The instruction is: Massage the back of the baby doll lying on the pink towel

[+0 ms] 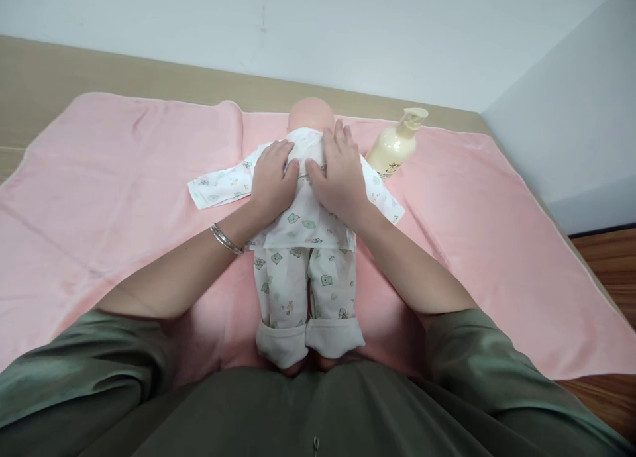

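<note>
A baby doll (pixel 311 225) lies lengthwise before me in a white printed top and trousers with turned-up cuffs. Its smooth, rounded head (pixel 311 114) points away from me, and no face shows. Both of my hands rest on the upper part of the doll's body, on the cloth. My left hand (pixel 275 179), below a silver bangle, lies flat near the left sleeve (pixel 218 189). On the other side my right hand (pixel 340 172) is flat too, fingers stretched toward the head. The thumbs are close together but apart. Neither hand grips anything.
Under the doll a pink blanket (pixel 497 245) covers most of a wooden surface (pixel 149 69). A cream pump bottle (pixel 392 149) leans at the right, close to the doll's sleeve. White walls (pixel 348 40) stand behind and to the right. Brown wooden floor (pixel 606 265) shows at the right edge.
</note>
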{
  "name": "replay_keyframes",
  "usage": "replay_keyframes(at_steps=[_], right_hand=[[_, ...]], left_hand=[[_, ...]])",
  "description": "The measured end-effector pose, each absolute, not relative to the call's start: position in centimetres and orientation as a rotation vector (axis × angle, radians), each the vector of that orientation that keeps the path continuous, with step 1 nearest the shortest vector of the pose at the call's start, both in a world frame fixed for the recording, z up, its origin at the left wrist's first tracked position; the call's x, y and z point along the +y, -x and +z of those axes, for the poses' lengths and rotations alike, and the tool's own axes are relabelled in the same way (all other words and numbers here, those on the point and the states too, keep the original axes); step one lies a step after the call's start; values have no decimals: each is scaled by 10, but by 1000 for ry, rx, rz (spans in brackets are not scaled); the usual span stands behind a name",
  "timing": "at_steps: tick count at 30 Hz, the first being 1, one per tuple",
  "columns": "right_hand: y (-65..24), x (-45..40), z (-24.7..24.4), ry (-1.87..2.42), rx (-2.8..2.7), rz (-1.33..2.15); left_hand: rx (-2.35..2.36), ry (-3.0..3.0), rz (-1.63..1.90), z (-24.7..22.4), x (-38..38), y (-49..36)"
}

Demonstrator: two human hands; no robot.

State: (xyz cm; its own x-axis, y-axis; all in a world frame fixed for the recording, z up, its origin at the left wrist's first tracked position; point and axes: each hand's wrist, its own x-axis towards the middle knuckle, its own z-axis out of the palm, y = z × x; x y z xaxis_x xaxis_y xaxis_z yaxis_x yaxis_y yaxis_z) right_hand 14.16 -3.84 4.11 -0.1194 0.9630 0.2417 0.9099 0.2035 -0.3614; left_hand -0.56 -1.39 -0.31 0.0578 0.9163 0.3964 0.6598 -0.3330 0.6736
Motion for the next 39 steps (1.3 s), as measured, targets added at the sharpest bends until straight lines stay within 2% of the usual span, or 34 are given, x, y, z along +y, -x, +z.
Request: replay_keyframes(at_steps=[4, 11, 16, 24, 31, 39], right_hand=[[-145, -32, 34, 1705, -2102, 276], [-149, -36, 39, 1566, -1969, 158], [-143, -29, 27, 1590, -2100, 252], [-153, -37, 53, 1556, -1957, 141], [-141, -29, 32, 1637, -2226, 248], [-153, -19, 31, 1556, -2215, 267]], left_hand=[[1585, -2030, 1163, -3, -15, 6], [1584, -2024, 1173, -2, -17, 6], [1557, -2035, 1152, -1, -17, 6], [1584, -2013, 1143, -1, -19, 5], [1603, -1998, 1154, -4, -20, 4], [1548, -2048, 1099, 1, -30, -1]])
